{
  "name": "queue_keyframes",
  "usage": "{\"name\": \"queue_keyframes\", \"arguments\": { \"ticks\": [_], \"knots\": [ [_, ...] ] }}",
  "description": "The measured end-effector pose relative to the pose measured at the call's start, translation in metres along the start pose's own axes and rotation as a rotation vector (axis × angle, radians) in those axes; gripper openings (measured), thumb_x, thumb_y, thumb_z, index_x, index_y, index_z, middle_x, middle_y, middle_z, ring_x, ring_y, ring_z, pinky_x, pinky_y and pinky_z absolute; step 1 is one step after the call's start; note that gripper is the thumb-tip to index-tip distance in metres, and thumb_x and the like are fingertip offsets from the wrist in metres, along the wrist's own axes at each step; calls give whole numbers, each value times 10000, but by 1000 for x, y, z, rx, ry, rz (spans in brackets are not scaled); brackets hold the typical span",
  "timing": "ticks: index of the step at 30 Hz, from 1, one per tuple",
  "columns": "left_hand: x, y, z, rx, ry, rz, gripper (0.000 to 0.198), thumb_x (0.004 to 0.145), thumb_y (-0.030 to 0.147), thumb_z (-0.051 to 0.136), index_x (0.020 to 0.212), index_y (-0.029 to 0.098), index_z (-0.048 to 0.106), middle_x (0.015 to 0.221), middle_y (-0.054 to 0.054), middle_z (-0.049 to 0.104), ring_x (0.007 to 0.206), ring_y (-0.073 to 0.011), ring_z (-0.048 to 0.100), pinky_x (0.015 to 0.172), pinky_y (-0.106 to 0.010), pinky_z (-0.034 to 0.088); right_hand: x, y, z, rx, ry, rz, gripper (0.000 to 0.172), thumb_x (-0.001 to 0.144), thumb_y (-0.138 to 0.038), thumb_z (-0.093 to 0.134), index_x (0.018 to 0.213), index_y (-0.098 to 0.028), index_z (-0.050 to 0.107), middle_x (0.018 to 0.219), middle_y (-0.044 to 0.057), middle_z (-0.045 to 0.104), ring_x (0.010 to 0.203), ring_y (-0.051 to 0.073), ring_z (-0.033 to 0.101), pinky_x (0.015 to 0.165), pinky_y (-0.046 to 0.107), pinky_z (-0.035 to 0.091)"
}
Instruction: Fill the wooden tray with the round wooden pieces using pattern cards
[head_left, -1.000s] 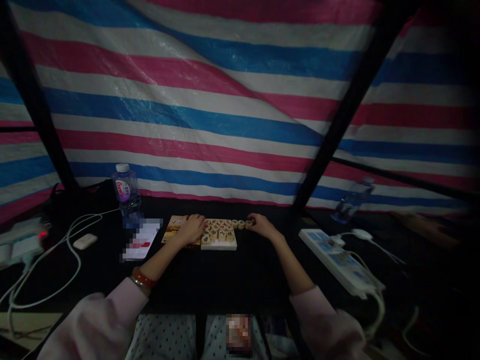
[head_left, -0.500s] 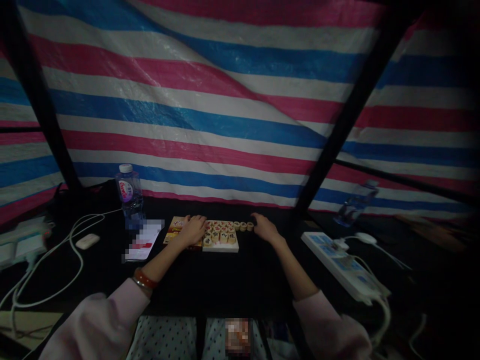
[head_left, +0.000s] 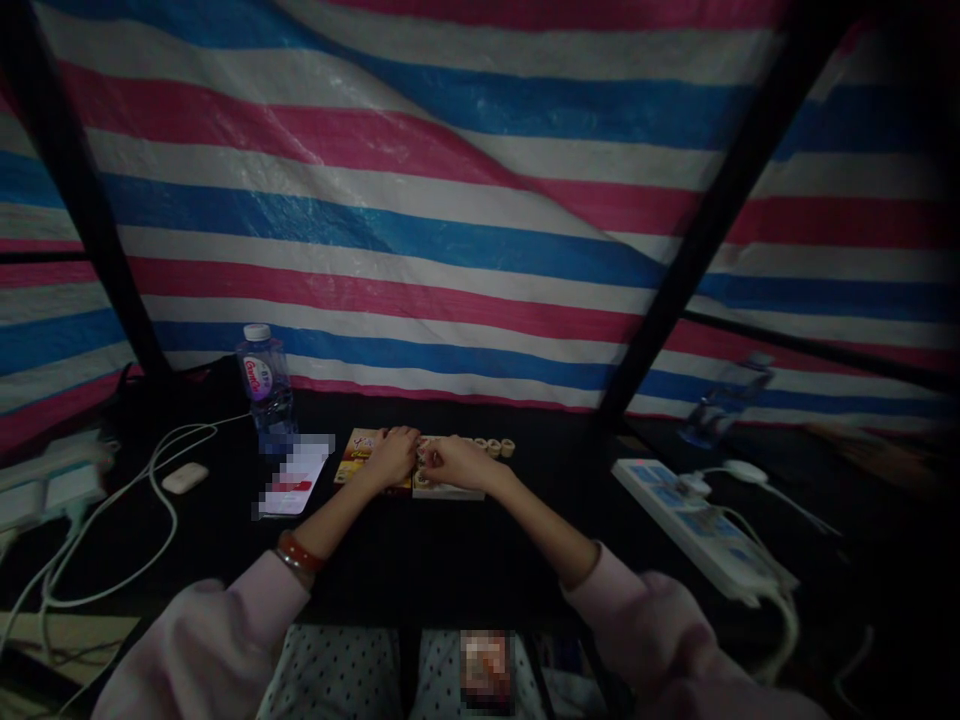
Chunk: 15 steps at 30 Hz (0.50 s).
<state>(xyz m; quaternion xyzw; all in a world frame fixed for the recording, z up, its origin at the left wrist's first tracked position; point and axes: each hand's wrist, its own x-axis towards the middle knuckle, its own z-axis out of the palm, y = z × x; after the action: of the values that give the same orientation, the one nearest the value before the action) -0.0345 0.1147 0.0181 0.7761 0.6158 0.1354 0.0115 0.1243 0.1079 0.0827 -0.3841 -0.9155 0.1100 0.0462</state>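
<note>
Leftward from the row of loose discs [head_left: 494,447], my right hand [head_left: 463,462] has swung over the white tray [head_left: 450,493]; its fingers curl above the round pieces [head_left: 422,481], but I cannot tell whether they grip one. Bent-fingered, my left hand [head_left: 394,457] covers the printed box [head_left: 349,471] beside the tray, its grip unclear.

Blk table [head_left: 450,560]: clr btl [head_left: 268,400], phone [head_left: 300,480], yel box [head_left: 351,468], wht tray [head_left: 454,493], rnd pcs [head_left: 508,448], pwr strip [head_left: 686,525].

You sit in a makeshift booth, it seems — striped plastic sheeting [head_left: 420,210] behind dark posts [head_left: 708,230], a power strip [head_left: 697,530] on your black table [head_left: 450,560].
</note>
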Motion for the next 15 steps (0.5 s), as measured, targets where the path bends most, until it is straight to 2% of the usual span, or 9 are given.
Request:
{"name": "queue_keyframes", "arguments": {
  "ticks": [5,10,15],
  "knots": [
    [-2,-1,0,-19,5,5,268,867,184,379,1082,177,539,1152,-113,594,1103,-242,516,924,-395,351,10,-9,0,-72,-59,34,101,692,-271,622,684,-173,649,720,37,682,637,159,612,474,214,282],
    [-3,-1,-1,-33,9,0,272,848,180,400,1079,174,544,1144,-116,598,1109,-246,511,931,-397,347,17,-18,4,-21,-207,123,79,663,-207,598,679,-158,658,655,43,680,545,145,601,441,200,321],
    [-2,0,-2,-36,9,-6,272,846,164,394,1069,177,550,1141,-117,603,1115,-245,510,935,-401,343,18,-31,2,-97,-180,194,173,633,-159,615,793,-123,673,709,77,701,554,153,615,451,199,359]
  ]
}}
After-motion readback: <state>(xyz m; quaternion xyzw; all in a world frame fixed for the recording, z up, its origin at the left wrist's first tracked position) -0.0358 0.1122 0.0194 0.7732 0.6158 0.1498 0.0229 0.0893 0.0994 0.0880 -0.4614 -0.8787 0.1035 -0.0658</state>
